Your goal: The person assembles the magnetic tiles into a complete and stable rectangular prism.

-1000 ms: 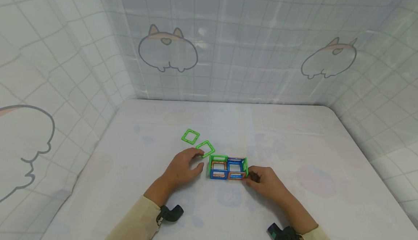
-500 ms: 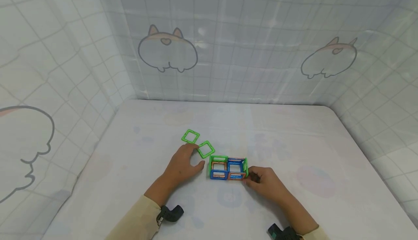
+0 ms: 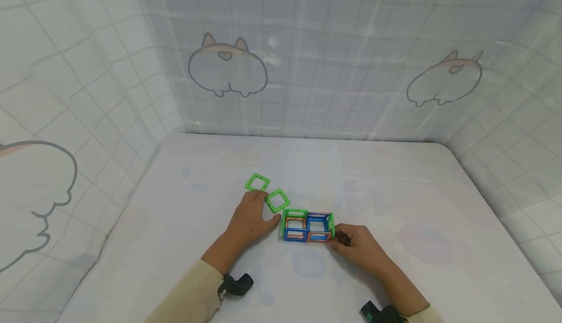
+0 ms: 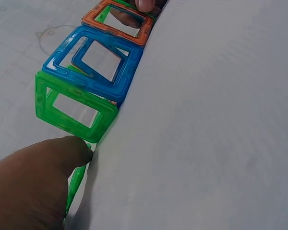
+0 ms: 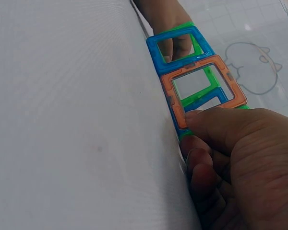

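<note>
A two-cell box of magnetic tiles (image 3: 307, 231) in blue, orange and green stands on the white tabletop. My right hand (image 3: 360, 247) holds its right end, thumb on the lower corner of the orange tile (image 5: 172, 99) and the other fingers curled behind. Left of the box, my left hand (image 3: 248, 221) is spread low, index fingertip by two loose green square tiles. Its thumb points at the box's green end tile (image 4: 65, 128). The nearer loose tile (image 3: 285, 195) lies by the box's back left corner; the farther one (image 3: 250, 180) is partly hidden by the fingers.
A pale printed cloth covers the table (image 3: 395, 181). Grid-patterned curtains (image 3: 325, 69) with cartoon animal drawings enclose the back and both sides. Dark wrist-worn devices (image 3: 237, 285) sit on both forearms.
My left hand has moved from the nearer loose green tile up and left toward the farther one, and its thumb has shifted right toward the box. My right hand and the box have stayed put.
</note>
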`<state>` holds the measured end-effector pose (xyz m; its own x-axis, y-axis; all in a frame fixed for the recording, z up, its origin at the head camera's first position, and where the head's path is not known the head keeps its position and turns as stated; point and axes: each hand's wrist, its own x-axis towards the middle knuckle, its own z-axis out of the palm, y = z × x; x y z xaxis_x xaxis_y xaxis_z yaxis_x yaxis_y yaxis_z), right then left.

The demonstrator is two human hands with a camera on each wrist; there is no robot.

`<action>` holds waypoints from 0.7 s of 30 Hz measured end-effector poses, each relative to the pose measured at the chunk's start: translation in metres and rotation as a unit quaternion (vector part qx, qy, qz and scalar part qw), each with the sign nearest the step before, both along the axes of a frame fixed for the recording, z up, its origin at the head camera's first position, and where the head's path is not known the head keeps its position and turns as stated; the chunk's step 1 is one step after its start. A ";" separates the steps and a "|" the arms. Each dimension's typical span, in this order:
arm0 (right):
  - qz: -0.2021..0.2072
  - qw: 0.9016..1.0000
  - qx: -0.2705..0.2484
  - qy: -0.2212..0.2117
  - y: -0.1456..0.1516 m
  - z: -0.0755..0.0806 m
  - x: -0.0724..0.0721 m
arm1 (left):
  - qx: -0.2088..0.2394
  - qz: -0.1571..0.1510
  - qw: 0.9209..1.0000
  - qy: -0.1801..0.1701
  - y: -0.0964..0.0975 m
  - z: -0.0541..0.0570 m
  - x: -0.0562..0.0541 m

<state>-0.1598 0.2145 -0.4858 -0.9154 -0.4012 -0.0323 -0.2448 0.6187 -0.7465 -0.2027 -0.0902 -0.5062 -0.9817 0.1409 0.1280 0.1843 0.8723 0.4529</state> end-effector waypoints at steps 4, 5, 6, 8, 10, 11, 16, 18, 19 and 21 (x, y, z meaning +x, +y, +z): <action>0.001 1.000 -0.002 0.001 0.000 0.000 0.000 | -0.005 0.006 1.000 0.010 0.002 -0.001 -0.003; 0.001 1.000 -0.004 0.000 0.000 0.000 0.000 | -0.005 0.008 1.000 0.014 0.003 -0.001 -0.004; 0.002 1.000 -0.003 0.000 0.000 0.000 0.000 | -0.007 0.009 1.000 0.017 0.003 -0.001 -0.004; 0.001 1.000 -0.002 -0.002 0.000 0.000 0.000 | -0.007 0.010 1.000 0.019 0.004 0.000 -0.005; 0.000 1.000 0.000 -0.002 0.000 0.000 0.000 | -0.008 0.010 1.000 0.016 0.004 0.001 -0.006; -0.001 1.000 0.001 -0.002 0.000 0.000 0.000 | -0.008 0.010 1.000 0.013 0.005 0.002 -0.006; -0.002 1.000 0.002 0.000 0.000 0.000 0.000 | -0.006 0.018 1.000 -0.010 0.007 0.008 -0.009; -0.001 1.000 -0.002 -0.001 -0.001 0.001 0.000 | -0.006 0.023 1.000 -0.021 0.009 0.010 -0.010; -0.001 1.000 -0.002 -0.001 -0.001 0.001 0.000 | -0.006 0.024 0.999 -0.025 0.009 0.011 -0.010; 0.000 1.000 -0.005 0.000 -0.001 0.001 0.000 | -0.011 0.025 0.999 -0.031 0.011 0.012 -0.011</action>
<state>-0.1597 0.2138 -0.4844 -0.9153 -0.4017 -0.0282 -0.2449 0.6108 -0.7530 -0.2134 -0.0794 -0.4940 -0.9936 0.0934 0.0642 0.1122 0.8898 0.4423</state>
